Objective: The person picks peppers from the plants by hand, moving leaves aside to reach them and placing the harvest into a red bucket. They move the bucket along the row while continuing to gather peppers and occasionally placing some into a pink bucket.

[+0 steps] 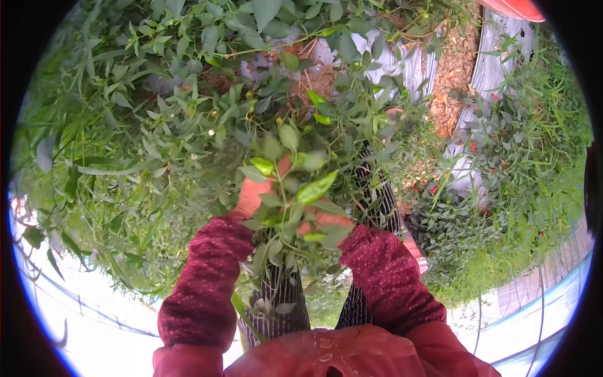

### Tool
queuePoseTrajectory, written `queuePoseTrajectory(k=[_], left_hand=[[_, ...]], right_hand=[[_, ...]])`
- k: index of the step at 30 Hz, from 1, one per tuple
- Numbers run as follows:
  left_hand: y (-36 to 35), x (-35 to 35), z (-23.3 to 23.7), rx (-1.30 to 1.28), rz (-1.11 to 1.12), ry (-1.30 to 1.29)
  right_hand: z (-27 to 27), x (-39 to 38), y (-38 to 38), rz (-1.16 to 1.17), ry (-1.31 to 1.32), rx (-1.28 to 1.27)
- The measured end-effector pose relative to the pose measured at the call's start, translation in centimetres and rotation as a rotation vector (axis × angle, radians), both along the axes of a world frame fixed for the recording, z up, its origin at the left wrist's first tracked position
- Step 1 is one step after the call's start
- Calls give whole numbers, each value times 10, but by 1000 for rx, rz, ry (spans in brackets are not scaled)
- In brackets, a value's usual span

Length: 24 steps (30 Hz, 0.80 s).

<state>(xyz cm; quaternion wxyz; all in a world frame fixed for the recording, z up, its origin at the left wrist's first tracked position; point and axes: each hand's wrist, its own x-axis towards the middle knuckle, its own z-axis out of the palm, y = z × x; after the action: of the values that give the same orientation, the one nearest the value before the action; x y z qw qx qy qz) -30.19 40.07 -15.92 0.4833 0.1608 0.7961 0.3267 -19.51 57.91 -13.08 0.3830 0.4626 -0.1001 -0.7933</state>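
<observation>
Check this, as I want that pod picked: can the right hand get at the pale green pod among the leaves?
Probably yes: the right hand lies just beside the pale green pod, with only thin leaves between.

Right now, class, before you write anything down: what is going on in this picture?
A person in dark red sleeves bends over a leafy chilli plant. Both hands are pushed into its foliage: the left hand is among the stems, and the right hand is lower and mostly hidden by leaves. Whether either hand grips anything cannot be told. Small red chillies show on nearby plants, and pale plastic sheeting lies along the rows beyond.
</observation>
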Motion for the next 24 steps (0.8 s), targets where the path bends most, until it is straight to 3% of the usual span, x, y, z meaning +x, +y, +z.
queuePoseTrajectory(k=[2, 3, 4, 5, 6, 8, 10, 11, 12, 14, 15, 17, 21, 24], left_hand=[[1, -25, 23, -242, -39, 82], [5, -29, 32, -158, 419, 43], [0, -45, 42, -203, 379, 101], [-1, -59, 52, -133, 557, 46], [-1, -72, 70, -145, 548, 51], [6, -99, 110, -443, 522, 39], [31, -113, 146, -343, 410, 118], [42, -114, 154, -234, 311, 185], [52, -113, 153, -237, 300, 194], [74, -113, 148, -407, -161, 146], [76, -110, 142, -402, -165, 166], [77, -103, 120, -424, -311, 28], [72, -109, 123, -535, -412, -58], [68, -109, 139, -379, -399, -81]], right_hand=[[4, -16, 1, 549, 997, 777], [-4, -21, -2, 408, 1092, 901], [-7, -23, -3, 390, 1093, 894], [2, -40, 5, 572, 987, 703], [7, -49, 8, 743, 873, 507], [4, -48, -1, 694, 920, 661], [5, -51, -5, 585, 1243, 1006], [11, -57, -7, 698, 1139, 888], [13, -59, -10, 682, 1141, 892], [15, -64, -12, 592, 959, 749], [15, -68, -10, 583, 971, 764], [16, -72, -3, 907, 1324, 939], [12, -64, -4, 654, 1304, 1057], [19, -70, 2, 737, 1371, 1091]])
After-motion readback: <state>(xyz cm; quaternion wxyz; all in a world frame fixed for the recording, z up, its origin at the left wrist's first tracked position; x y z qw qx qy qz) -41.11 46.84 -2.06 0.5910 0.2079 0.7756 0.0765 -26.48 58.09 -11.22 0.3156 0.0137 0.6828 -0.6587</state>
